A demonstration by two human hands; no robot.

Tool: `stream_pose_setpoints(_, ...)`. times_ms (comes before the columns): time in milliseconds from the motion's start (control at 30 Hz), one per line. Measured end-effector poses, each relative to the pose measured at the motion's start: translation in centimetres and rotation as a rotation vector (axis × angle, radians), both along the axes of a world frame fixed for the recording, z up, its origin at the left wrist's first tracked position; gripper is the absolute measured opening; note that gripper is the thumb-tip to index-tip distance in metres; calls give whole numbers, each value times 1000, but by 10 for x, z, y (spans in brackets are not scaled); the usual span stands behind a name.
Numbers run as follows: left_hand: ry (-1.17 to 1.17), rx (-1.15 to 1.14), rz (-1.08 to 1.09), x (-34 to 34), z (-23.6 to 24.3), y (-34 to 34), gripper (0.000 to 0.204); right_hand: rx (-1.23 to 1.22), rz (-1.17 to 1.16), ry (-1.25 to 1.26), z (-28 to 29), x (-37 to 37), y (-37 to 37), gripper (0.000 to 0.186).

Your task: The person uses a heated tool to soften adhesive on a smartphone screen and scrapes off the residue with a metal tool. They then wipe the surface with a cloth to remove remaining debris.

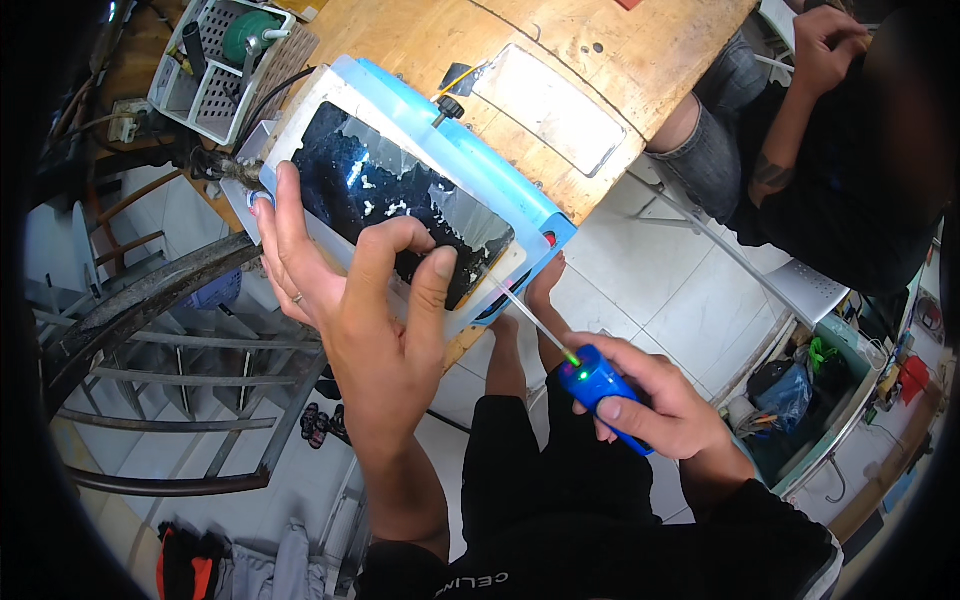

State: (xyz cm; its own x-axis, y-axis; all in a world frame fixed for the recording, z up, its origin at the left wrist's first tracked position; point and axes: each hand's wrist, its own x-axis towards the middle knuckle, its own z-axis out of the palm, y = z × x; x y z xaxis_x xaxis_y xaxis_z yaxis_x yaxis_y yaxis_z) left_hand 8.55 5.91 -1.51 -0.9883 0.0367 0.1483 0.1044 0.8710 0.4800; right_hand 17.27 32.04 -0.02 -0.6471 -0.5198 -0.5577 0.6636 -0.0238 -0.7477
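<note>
A dark glossy tablet screen panel (385, 195) lies on a pale mat over a light-blue machine (500, 165). Torn grey film and white flakes cover part of it. My left hand (365, 300) reaches over its near side, thumb and forefinger pinched together at the panel's surface. Whatever is between those fingertips is too small to make out. The other left fingers stretch along the panel's left edge. My right hand (660, 400) is wrapped around a blue hand-held power tool (597, 385) with a green light. Its long thin shaft points at the panel's lower right corner.
A white plastic basket (215, 95) with a green round item stands at the upper left. On the wooden table (640, 50) lies a white-framed glass panel (550, 108). A black knob (449, 110) sticks up from the machine. Another person (840, 150) sits at the right.
</note>
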Motion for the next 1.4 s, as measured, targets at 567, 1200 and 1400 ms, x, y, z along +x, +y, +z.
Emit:
stream_pose_setpoints(567, 15, 6, 7, 3, 2, 1, 16, 33, 87, 79, -1, -6, 1, 62)
stream_pose_setpoints(1200, 28, -34, -7, -1, -1, 4, 23, 36, 121, 31, 5, -18, 6, 60)
stream_pose_setpoints(1400, 15, -108, 33, -2, -1, 9, 22, 56, 54, 87, 5, -21, 3, 60)
